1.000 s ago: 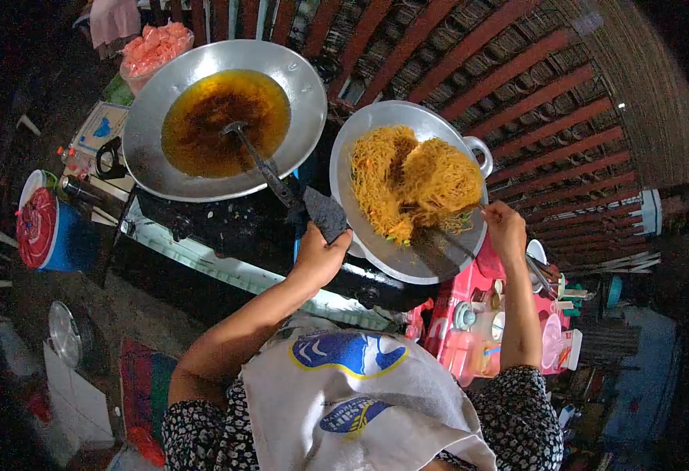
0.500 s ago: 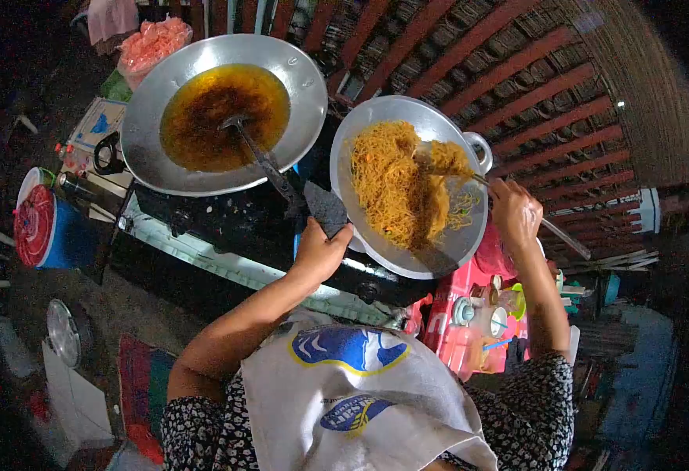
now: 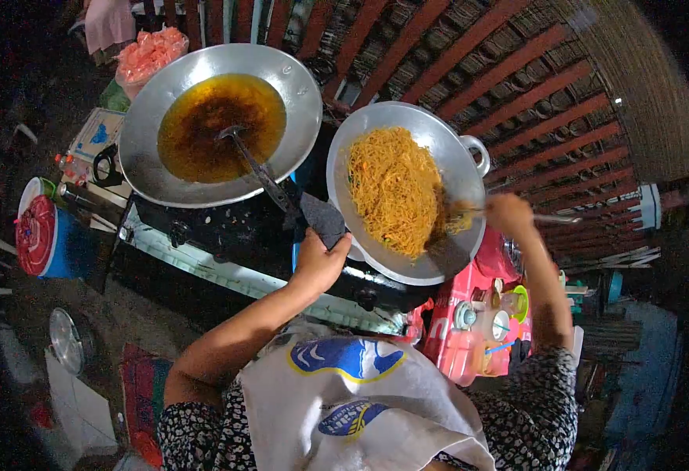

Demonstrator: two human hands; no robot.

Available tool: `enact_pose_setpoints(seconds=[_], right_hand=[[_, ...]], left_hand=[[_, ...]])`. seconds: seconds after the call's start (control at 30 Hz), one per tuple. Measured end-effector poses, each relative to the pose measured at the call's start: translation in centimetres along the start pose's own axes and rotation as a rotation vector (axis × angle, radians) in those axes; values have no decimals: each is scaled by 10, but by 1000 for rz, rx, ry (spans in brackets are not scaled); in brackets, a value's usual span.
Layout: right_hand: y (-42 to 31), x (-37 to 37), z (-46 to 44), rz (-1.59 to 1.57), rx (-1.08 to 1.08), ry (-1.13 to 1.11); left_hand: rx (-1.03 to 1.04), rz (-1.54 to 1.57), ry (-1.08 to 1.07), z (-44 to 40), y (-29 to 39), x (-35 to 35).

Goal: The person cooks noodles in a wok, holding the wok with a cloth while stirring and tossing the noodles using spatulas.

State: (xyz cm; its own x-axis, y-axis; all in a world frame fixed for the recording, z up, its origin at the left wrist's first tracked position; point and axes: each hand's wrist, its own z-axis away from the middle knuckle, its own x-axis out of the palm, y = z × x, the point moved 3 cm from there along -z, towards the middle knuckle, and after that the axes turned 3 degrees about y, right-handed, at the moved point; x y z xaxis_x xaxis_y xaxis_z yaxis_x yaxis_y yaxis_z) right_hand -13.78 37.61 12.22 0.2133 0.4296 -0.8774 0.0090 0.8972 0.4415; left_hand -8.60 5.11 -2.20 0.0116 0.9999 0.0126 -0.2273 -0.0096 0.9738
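My left hand [image 3: 321, 261] is closed on a dark grey folded cloth [image 3: 323, 220] pressed against the left rim of the smaller wok [image 3: 460, 151]; the handle on that side is hidden. A mound of thin yellow-brown fried noodles [image 3: 395, 188] fills the middle of this wok. Beyond its right rim, my right hand [image 3: 511, 215], smeared by motion, is wrapped round the metal handle of a spatula [image 3: 552, 219]. The spatula's blurred end lies low at the right edge of the noodles.
To the left, a larger wok [image 3: 142, 153] holds dark oil [image 3: 180, 129] with a spatula [image 3: 257, 163] resting in it. Both stand on a black stove [image 3: 235, 228]. A pink tray [image 3: 446, 345] with jars is at right. Behind are red slats [image 3: 407, 47] and a bag of orange-pink crackers [image 3: 152, 53].
My right hand has swung the spatula down along the right side of the noodles, which now sit in a more compact mound. My left hand keeps its hold on the cloth.
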Motion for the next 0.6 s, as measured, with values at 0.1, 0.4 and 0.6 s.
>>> enact_pose_setpoints(seconds=[0.1,0.4,0.6], right_hand=[[-49,67,-16,-623,-195,151],[-29,48,10,-1088,-86,120],[6,9,19,-686,-35,185]], left_hand=[[2,-64,-6,1,1,-1],[-6,-20,-39,3,12,-5],[-12,-44,-46,4,10,-4]])
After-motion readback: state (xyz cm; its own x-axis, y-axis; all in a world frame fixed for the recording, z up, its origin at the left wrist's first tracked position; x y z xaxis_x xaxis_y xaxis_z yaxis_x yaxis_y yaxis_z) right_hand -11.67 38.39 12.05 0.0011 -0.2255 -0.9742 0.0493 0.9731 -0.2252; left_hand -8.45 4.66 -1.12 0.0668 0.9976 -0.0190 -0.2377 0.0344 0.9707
